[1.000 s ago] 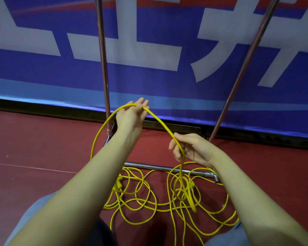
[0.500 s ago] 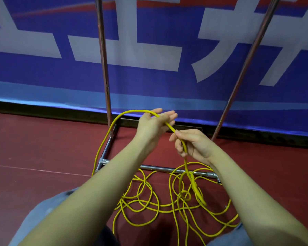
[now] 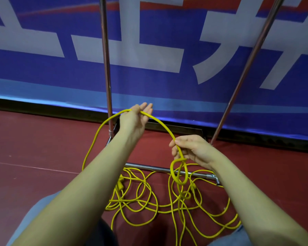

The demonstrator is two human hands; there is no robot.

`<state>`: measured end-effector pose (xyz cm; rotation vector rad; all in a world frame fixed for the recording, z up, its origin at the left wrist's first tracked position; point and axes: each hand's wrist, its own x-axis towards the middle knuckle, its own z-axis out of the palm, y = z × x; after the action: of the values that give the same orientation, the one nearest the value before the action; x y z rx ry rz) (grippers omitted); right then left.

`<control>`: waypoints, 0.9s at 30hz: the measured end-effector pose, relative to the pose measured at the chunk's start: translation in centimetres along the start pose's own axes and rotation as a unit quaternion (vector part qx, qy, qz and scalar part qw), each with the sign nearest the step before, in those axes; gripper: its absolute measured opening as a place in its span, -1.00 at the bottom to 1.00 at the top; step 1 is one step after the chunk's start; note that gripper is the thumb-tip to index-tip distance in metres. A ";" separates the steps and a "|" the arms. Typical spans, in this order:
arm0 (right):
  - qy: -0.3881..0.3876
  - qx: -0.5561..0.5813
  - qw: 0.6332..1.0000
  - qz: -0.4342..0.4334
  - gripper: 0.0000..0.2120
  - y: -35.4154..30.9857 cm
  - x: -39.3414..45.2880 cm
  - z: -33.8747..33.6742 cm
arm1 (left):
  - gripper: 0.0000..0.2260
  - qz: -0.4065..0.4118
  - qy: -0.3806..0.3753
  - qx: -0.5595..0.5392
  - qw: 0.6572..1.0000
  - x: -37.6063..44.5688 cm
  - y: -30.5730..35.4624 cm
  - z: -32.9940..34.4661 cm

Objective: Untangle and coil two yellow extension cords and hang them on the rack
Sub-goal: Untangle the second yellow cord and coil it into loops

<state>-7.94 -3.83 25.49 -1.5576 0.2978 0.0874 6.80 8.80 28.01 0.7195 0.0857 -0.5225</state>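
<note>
On the left, the cord [image 3: 96,137] arcs up off the floor [image 3: 34,148] to the left hand [image 3: 134,119], which has swung back out away from the right since half a second ago, when the two hands nearly met. Its fingers are now straight and loosely spread, with the cord draped over the palm rather than pinched. That widening looks like one more arm's length being drawn out for a fresh loop. From there the cord curves down to the right hand [image 3: 192,150], which pinches it between thumb and fingers; a small loop [image 3: 179,172] now hangs just below that grip, where earlier only a straight run dropped away. Beneath both hands the tangle [image 3: 149,201] lies on the floor against the rack [image 3: 158,168] base bar, much as before. Judging by this, coiling has barely started, both cords are mostly unsorted, and nothing hangs on the rack yet
</note>
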 end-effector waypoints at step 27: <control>0.166 -0.237 0.952 -0.095 -0.88 0.7 0.2 -1.2 | -0.82 0.063 -0.001 0.096 0.993 -0.4 -1.2 -0.6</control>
<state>-8.09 -5.03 24.74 -2.0746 0.4083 -0.2775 5.92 8.64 26.94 0.9066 -0.0121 -0.4146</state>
